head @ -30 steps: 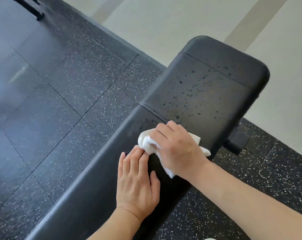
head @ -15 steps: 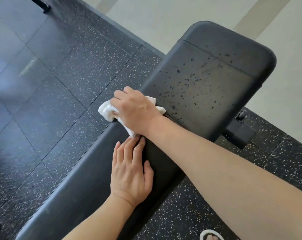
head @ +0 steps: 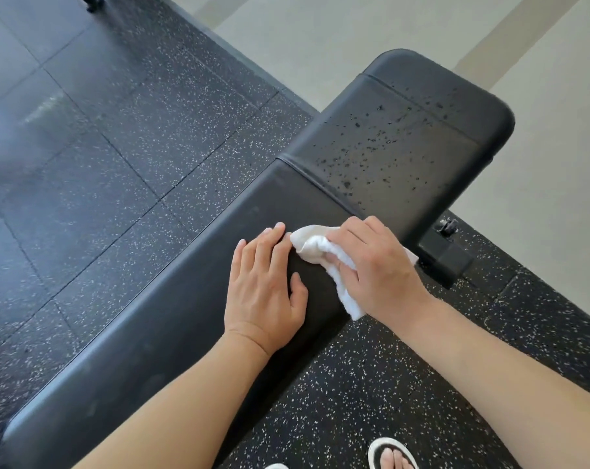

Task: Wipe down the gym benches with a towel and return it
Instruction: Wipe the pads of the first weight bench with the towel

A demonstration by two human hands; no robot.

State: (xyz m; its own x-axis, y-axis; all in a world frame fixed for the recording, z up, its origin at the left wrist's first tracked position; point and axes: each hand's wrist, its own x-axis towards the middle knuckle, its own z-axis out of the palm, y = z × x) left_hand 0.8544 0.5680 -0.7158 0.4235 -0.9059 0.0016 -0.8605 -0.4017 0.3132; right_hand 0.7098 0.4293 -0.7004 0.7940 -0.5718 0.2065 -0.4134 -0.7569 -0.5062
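- The right hand (head: 375, 265) is back on the near side of the bench (head: 171, 319), having swept out to the far edge half a second ago and returned, so that's one full pass across the pad
- Its fingers are curled down over the white towel (head: 315, 247), bunching it and pressing it to the vinyl, just short of the seam at 12 o'clock from the knuckles
- A tail of cloth hangs over the bench's near edge, toward 5 o'clock of the hand
- The left hand (head: 266, 286) lies flat, fingers straight and together, holding nothing, just bracing on the pad, with its fingertips touching the towel's corner at 1 o'clock; it has barely budged
- Beyond the seam, the wide end pad (head: 405, 157) at 12 to 1 o'clock is dotted with dark droplets, so by my reckoning that section is not wiped yet
- The narrow pad looks dull and clean where the towel ran; I'd judge the droplets are next
- A sandalled foot (head: 393, 455) shows on the speckled rubber floor (head: 100, 170) at 6 o'clock
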